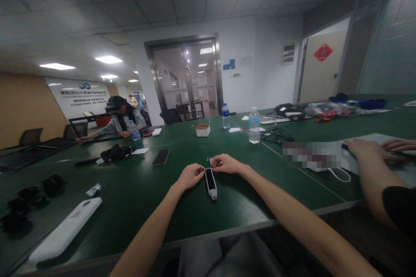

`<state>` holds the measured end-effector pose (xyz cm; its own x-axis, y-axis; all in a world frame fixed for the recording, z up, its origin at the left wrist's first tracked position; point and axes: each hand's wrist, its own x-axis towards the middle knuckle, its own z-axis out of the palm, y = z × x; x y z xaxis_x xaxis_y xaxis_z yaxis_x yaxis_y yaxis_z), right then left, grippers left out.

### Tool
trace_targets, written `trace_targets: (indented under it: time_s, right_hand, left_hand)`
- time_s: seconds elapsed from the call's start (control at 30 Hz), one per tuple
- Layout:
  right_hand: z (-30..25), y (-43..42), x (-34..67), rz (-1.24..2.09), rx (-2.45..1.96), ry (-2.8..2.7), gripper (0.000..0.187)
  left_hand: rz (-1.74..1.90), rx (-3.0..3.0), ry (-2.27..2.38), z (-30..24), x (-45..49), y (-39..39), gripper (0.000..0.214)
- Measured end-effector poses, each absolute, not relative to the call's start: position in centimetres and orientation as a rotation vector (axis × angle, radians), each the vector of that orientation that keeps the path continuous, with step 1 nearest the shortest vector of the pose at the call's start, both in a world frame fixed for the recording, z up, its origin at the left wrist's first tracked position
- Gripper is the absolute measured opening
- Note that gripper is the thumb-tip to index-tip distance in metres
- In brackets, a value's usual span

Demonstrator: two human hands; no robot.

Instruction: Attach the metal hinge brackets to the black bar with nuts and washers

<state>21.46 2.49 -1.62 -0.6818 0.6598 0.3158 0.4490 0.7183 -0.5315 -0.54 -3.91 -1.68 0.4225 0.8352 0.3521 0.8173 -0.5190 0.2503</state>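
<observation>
A slim white handheld device (211, 181) with a long dark screen lies on the green table in front of me, its narrower end toward me. My left hand (191, 176) has its fingers closed together against the device's upper left edge. At the upper right edge, my right hand (225, 163) is curled with thumb and fingers pinched on the device's far end. A small pale item (209, 161) shows just beyond that end, partly hidden by my right fingers; its kind I cannot make out.
The green table (182, 207) carries a phone (161, 156), a small box (203, 130), water bottles (254, 125), black cables (276, 135) and a long white case (66, 229). At right, a co-worker's hands (367, 149) rest near a laptop. Another person (121, 117) sits across, at left.
</observation>
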Motion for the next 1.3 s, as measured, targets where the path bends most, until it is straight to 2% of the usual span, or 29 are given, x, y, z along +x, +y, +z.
trace_targets:
  time_s: [0.17,0.43,0.77,1.1,1.3]
  right_hand:
    - [-1.5,3.9,23.0,0.316,-1.075,-2.314,0.019]
    - [-2.9,4.4,23.6,0.135,-1.127,-2.434,0.05]
    - [-2.5,4.1,22.6,0.078,-1.12,-2.458,0.03]
    - [-2.8,4.6,22.6,0.176,-1.159,-2.285,0.016]
    - [-2.0,5.3,23.5,0.193,-1.353,-1.953,0.023]
  left_hand:
    - [0.684,2.606,1.52,-1.7,-0.6,-3.8,0.024]
    - [0.684,2.597,1.526,-1.7,-0.7,-3.9,0.025]
    - [0.679,2.586,1.534,-1.9,-0.8,-3.7,0.026]
    - [0.681,2.589,1.547,-2.1,-0.8,-3.5,0.024]
    - [0.674,2.587,1.541,-1.8,-0.8,-3.8,0.025]
